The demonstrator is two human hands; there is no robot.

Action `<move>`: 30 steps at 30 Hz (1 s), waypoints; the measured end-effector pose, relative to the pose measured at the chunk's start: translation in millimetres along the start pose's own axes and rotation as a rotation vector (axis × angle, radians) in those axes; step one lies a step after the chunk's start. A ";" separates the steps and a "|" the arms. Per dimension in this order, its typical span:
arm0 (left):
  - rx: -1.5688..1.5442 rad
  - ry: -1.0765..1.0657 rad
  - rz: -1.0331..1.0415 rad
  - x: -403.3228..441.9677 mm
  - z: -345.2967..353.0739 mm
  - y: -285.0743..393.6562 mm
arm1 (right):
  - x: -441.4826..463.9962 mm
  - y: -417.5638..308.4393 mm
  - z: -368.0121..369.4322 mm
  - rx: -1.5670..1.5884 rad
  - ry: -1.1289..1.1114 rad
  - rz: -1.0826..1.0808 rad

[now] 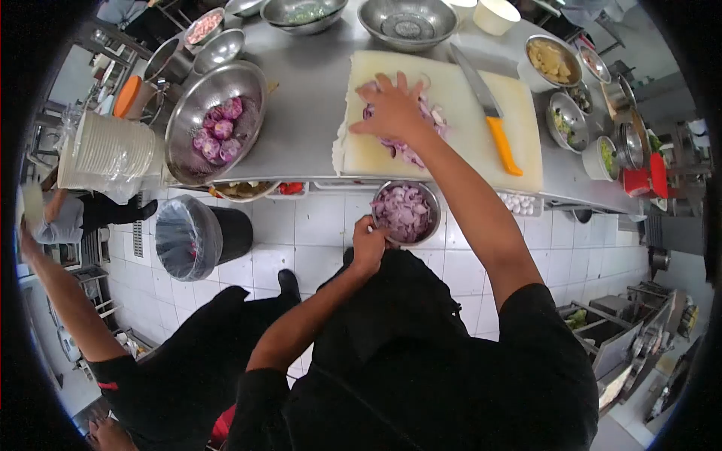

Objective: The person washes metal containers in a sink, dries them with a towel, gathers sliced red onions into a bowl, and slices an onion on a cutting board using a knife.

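1. Gripping small steel bowl point(436, 204) in left hand point(370, 246), fingers closed on its left, near side. Holding it just off the near edge of steel counter point(297, 128), above the tiled floor.
2. Filled with chopped onion point(407, 213), purple and white, inside that bowl.
3. Spread wide, palm down, in right hand point(397, 111): fingers open over onion pieces point(406, 152) on cutting board point(466, 158). Hard to tell how much lies under the palm.
4. Scattered around and nearward of those fingers, purple-edged, on the left half of the board.
5. Lying flat to the right on the same board: knife point(492, 120), orange handle toward near right, blade pointing far left.
6. Left of the board, on the counter's near edge: large steel bowl point(180, 120), containing peeled purple onions point(223, 129).
7. Farther left, beside that bowl: stack of white containers point(109, 154), partly wrapped in clear plastic.
8. Beyond the board, at the far side: wide steel bowl point(406, 24).
9. At far right, past the board: tub point(532, 75) of yellowish pieces; nearer, steel bowl with greens point(568, 120).
10. On the floor at left, below the counter: black bin point(237, 229), lined with clear plastic.
11. Close by on the left, dressed in black: co-worker point(177, 361), one arm stretched toward far left.
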State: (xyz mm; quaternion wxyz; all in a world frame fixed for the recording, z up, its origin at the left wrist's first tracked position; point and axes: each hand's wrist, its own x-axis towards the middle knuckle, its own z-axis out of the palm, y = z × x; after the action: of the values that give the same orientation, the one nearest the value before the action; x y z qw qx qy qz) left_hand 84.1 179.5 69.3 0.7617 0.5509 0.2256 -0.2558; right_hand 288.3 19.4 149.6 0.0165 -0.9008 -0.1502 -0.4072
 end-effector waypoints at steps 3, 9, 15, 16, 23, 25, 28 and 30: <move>0.034 -0.008 0.024 2.8 -4.2 -0.2 | 0.4 21.0 2.4 0.248 -0.432 0.154; 0.011 -0.023 0.030 16.2 -4.9 6.1 | -12.1 49.1 -48.7 0.258 -0.699 0.387; -0.021 -0.084 0.039 19.1 9.7 9.8 | -55.0 74.3 -66.1 0.282 -0.405 0.324; -0.029 -0.083 0.050 19.4 12.7 8.7 | -61.6 76.0 -68.2 0.307 -0.349 0.311; -0.087 -0.097 0.005 15.7 17.3 8.1 | -83.6 52.7 -94.8 0.499 -0.290 0.430; -0.075 -0.098 -0.016 11.7 15.9 13.9 | -83.5 33.7 -114.6 0.470 -0.305 0.440; -0.063 -0.107 -0.014 4.3 9.3 14.3 | -94.4 -9.1 -130.5 0.383 -0.211 0.375; -0.044 -0.096 -0.030 6.3 11.2 17.6 | -110.3 -38.0 -135.3 0.279 -0.181 0.343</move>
State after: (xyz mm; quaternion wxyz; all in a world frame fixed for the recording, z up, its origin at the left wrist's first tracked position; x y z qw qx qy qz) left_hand 100.9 172.6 81.3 0.7796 0.5175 0.2028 -0.2885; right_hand 110.2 6.8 155.0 0.1963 -0.9349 -0.0509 -0.2914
